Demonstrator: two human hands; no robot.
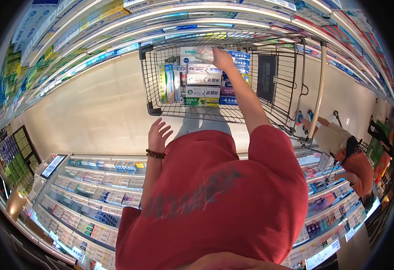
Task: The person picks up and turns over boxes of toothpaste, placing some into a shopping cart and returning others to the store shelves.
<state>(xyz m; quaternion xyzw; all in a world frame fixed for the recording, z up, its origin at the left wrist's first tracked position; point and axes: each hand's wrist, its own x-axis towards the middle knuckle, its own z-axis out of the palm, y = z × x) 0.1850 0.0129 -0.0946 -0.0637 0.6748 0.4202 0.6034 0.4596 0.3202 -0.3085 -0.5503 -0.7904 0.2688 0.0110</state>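
Holds 1 small pack (206, 55), pale with pink patches, in the right hand (223, 60), with fingers clamped on its end. Keeps it inside the outline of the cart (155, 80), near the far side, above the boxes; too blurred to read. Covers part of a white box (188, 51) with it, leaving the letters "Usar" in view.

Includes, in the middle of the cart, a column of pale boxes (203, 80) with dark and blue print, lying flat. Ends, towards the body, in the green DARLIE box (201, 101). Includes blue boxes (238, 63) just to the right, partly behind the forearm, and upright boxes (170, 83) in green, yellow and blue at the left. Has a dark panel (267, 77) inside the wire at the right, and a long pale handle (321, 90) beyond it.

Holds nothing in the left hand (157, 133); spreads its fingers apart near the cart's near left corner, without touching the wire. Wears a brown bead bracelet (155, 154) on that wrist, and a red shirt (219, 193) with dark lettering.

Stands on a pale, shiny floor (107, 99) between far shelves (102, 33) of packed goods and near shelves (95, 198). Shows also a lit screen (54, 165) at the left, and at the right another person (358, 173) in orange and beige, beside a 2nd cart (326, 163).
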